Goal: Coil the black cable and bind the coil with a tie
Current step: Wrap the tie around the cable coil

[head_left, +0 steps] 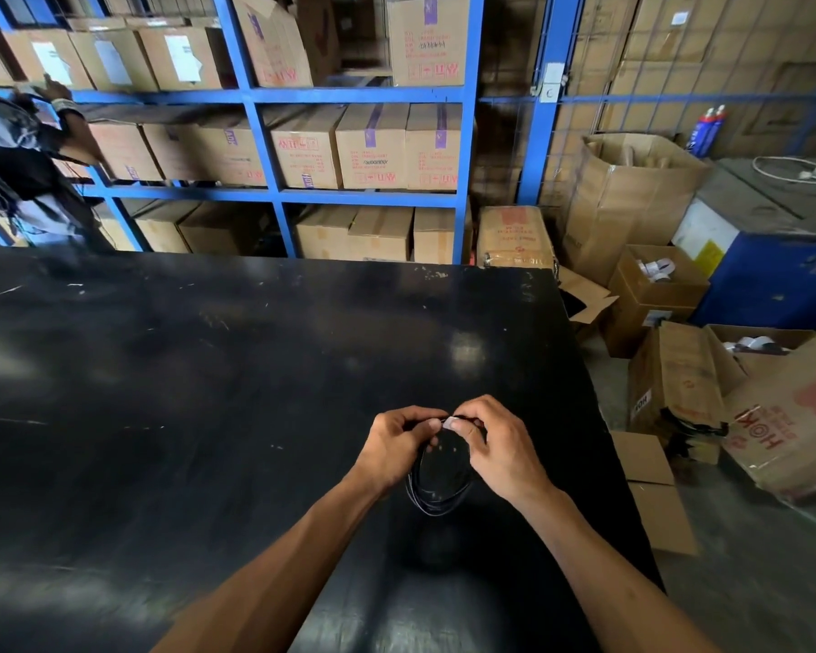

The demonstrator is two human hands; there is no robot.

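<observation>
The black cable (436, 499) is wound into a small oval coil that hangs just above the black table (208, 369), near its right edge. My left hand (396, 443) grips the coil's top from the left. My right hand (495, 445) pinches the same spot from the right. Between my fingertips a small white tie (448, 422) shows at the top of the coil. How the tie sits around the strands is hidden by my fingers.
Blue shelving (265, 148) packed with cardboard boxes stands behind the table. A person (24, 167) works at the shelves at far left. Open cartons (655, 294) and a blue machine (773, 275) crowd the floor to the right of the table edge.
</observation>
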